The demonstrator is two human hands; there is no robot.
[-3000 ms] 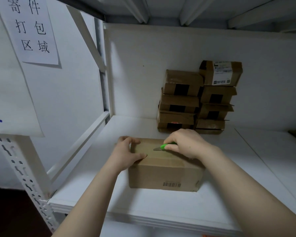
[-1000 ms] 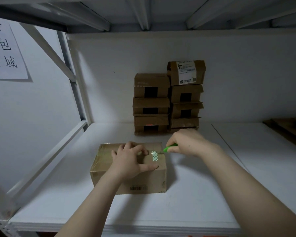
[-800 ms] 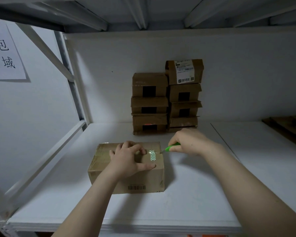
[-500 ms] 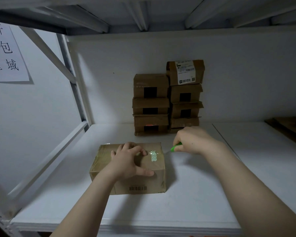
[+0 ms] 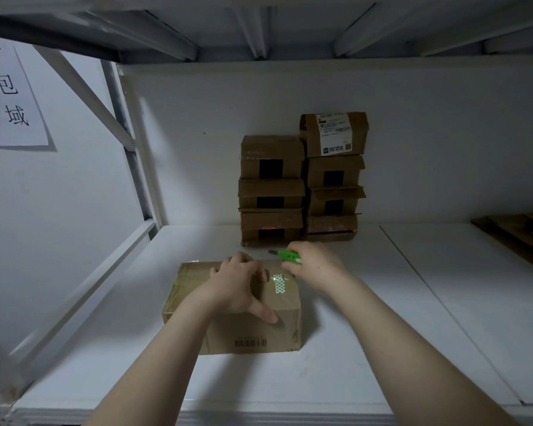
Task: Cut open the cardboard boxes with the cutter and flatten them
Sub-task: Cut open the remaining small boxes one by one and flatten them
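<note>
Cardboard box [image 5: 194, 282] is sitting at 6 o'clock on the shelf [image 5: 366, 348]; the left hand [image 5: 237, 287] is gripping its top, and the right hand [image 5: 317, 265] is gripping the green cutter [image 5: 285, 256] off the box's 1 o'clock corner. Tape cutting is apparently proceeding; the next move is calling for blade placement on a sealed seam.

Only one view is given: a wide-angle camera worn on the head, faced forward and down into a shelf bay [image 5: 382, 333]. The forearms [image 5: 173, 348] are seen close, the stacked boxes [image 5: 271, 192] farther back.
</note>
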